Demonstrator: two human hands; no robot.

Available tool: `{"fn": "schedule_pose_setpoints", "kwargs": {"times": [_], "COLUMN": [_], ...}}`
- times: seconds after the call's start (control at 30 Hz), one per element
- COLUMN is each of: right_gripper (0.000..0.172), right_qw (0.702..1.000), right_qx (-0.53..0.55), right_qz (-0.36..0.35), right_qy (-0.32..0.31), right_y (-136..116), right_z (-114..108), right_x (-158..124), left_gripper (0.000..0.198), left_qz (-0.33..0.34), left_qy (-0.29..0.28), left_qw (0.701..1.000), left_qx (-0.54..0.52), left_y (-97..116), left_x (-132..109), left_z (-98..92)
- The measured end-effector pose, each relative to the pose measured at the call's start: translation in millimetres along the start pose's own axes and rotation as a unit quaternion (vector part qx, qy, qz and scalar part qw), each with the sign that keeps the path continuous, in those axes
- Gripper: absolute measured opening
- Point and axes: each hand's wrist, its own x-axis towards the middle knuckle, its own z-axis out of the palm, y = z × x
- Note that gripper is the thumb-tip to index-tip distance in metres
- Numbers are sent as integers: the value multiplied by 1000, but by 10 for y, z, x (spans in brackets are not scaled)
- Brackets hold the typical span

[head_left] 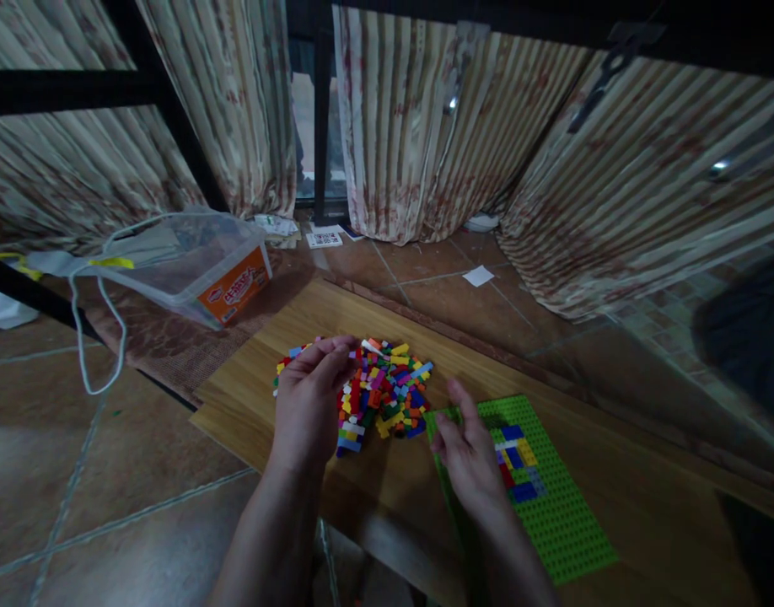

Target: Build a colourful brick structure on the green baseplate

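1. Head view, read as a dial with 12 at the top edge: the pile of toy bricks (393, 379) lies loose at 6 o'clock, just below the centre, on a wooden table (254, 379). Red, yellow, blue, white, orange, green and pink pieces are heaped together.
2. The left hand (311, 396) is between 7 and 8 o'clock, over the pile's 9 o'clock side. Its fingers are curled, with thumb and forefinger drawn together; I cannot tell whether a brick is pinched between them. A pale tapered piece (371, 346) sits near the fingertips, towards 3 o'clock.
3. The right hand (466, 447) is at 5 o'clock, its fingers loosely parted and released, the forefinger stretched out. It covers part of the green baseplate (570, 531); whether it touches the studs cannot be told.
4. The baseplate lies between 4 and 5 o'clock, to the right of the pile. Fixed on it, just beside the right hand, is a cluster of bricks (514, 457) in blue, yellow, white, red and greyish blue.
5. At 9 o'clock, beyond the table, stands a clear plastic tub (178, 302) with an orange label (235, 285).
6. A printed sheet (324, 237) lies at 10 o'clock, below patterned curtains (412, 126) spanning the top.
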Motion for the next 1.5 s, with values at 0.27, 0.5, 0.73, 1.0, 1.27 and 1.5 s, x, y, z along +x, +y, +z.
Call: {"fn": "schedule_pose_setpoints", "kwargs": {"times": [0.27,0.5,0.73,1.0,1.27,1.5], "right_gripper": [62,57,33,22,17,15], "right_qw": [998,997,985,977,976,943], "right_qx": [44,77,85,83,18,-93], "right_qz": [-6,-2,-78,-128,-185,-311], "right_qy": [-45,-32,130,147,111,67], "right_y": [-33,-48,-215,-237,-149,-219], "right_z": [138,205,258,405,464,615], "right_x": [-8,-34,-67,-73,-97,-124], "left_gripper": [16,11,5,13,20,20], "left_qz": [-21,28,-2,-43,-29,16], "left_qy": [13,55,98,100,128,149], "left_qw": [999,993,978,968,954,952], "left_qx": [-44,-100,-185,-226,-270,-267], "left_y": [88,276,394,395,429,470], "left_x": [-8,106,99,106,152,138], "left_z": [3,-210,-299,-296,-377,-434]}}
